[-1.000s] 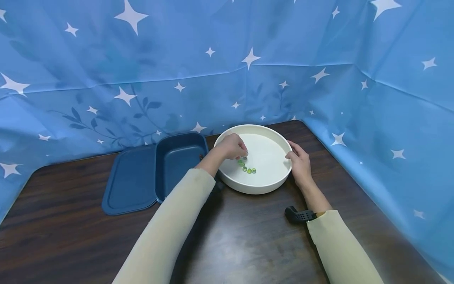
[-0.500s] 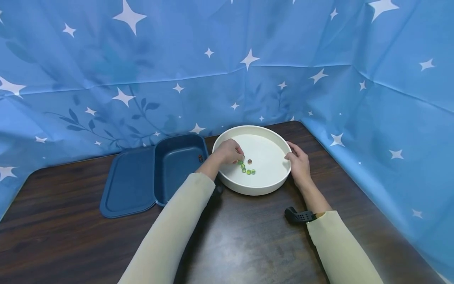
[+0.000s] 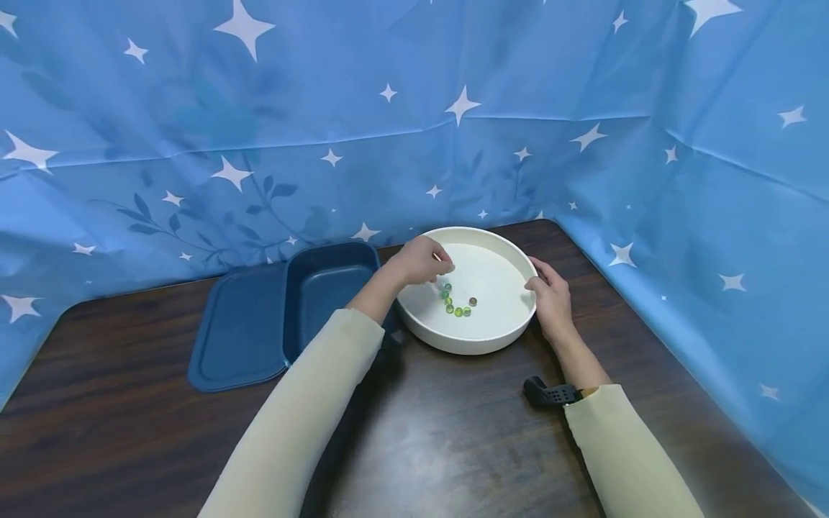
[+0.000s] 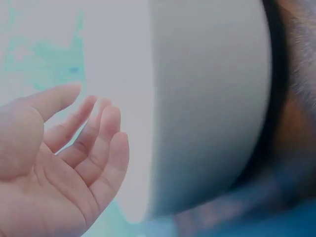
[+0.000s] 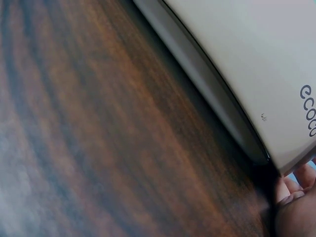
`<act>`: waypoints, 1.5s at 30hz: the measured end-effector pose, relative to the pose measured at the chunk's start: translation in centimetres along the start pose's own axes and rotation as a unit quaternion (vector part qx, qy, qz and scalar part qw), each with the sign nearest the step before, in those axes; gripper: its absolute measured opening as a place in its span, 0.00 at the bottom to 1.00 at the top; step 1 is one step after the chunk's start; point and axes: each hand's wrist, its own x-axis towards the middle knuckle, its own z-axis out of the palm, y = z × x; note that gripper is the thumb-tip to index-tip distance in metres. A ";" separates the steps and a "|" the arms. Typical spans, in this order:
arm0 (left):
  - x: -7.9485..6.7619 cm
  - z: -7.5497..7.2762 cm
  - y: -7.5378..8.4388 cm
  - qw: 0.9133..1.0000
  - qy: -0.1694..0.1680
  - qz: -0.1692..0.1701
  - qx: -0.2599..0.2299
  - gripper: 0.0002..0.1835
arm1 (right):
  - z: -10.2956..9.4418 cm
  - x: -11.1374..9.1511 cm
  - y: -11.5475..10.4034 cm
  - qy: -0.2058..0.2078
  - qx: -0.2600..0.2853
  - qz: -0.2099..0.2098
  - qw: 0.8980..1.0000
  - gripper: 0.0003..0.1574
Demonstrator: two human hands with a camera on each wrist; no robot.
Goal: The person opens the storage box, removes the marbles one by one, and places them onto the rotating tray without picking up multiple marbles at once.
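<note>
My left hand hovers over the left side of a round white tray. Its fingers are loosely bent and apart from the thumb, with nothing between them in the left wrist view. Below the fingertips, several green marbles lie in a curved row on the tray floor. One brown marble sits just right of that row. At the tray's right edge my right hand grips the rim, thumb over the inside and fingers outside. The right wrist view catches only part of this hand, against the tray's outer wall.
A dark blue rectangular box stands left of the tray, partly hidden by the left forearm. Its flat blue lid lies beside it. A blue star-patterned curtain closes off the back and right of the wooden table.
My left hand has risen from the green marbles, its fingers loosening. The brown marble came into view and moved right across the tray floor. My right hand keeps its grip on the rim.
</note>
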 end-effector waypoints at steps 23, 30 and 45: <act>-8.9 -7.2 -8.1 0.999 0.025 -0.024 0.042 0.14 | 0.1 0.0 -0.5 0.006 -0.022 0.006 1.000 0.40; -7.7 -6.5 -9.7 0.999 0.022 -0.034 0.027 0.14 | 0.2 -0.1 -0.2 0.001 -0.025 0.010 1.000 0.40; -4.3 -4.8 -11.0 0.997 0.040 -0.061 0.039 0.11 | 0.1 -0.2 -0.2 0.004 0.000 0.002 1.000 0.40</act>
